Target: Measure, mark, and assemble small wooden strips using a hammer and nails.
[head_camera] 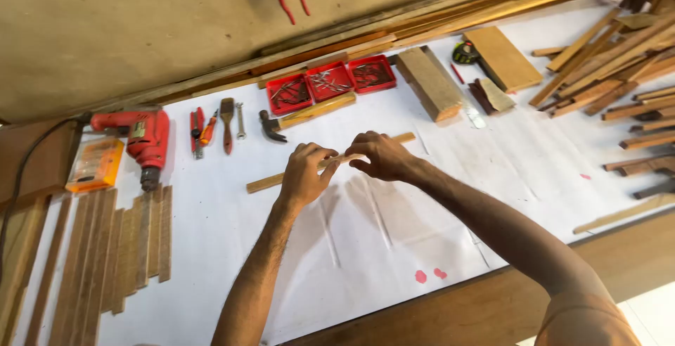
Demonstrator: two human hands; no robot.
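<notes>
Head view looked down on a white-covered bench [365, 247]. Both hands gripped one thin wooden strip [267, 181] near its middle: the left hand [306, 174] had fingers closed over it, the right hand [380, 155] pinched it alongside, close enough to steady it just above the sheet. Its ends stuck out either side, likely so the length stayed level. A hammer [271, 126], three red trays of nails [330, 82] and a red drill [144, 142] lay beyond, within reach. More slats [119, 254] lay at left.
</notes>
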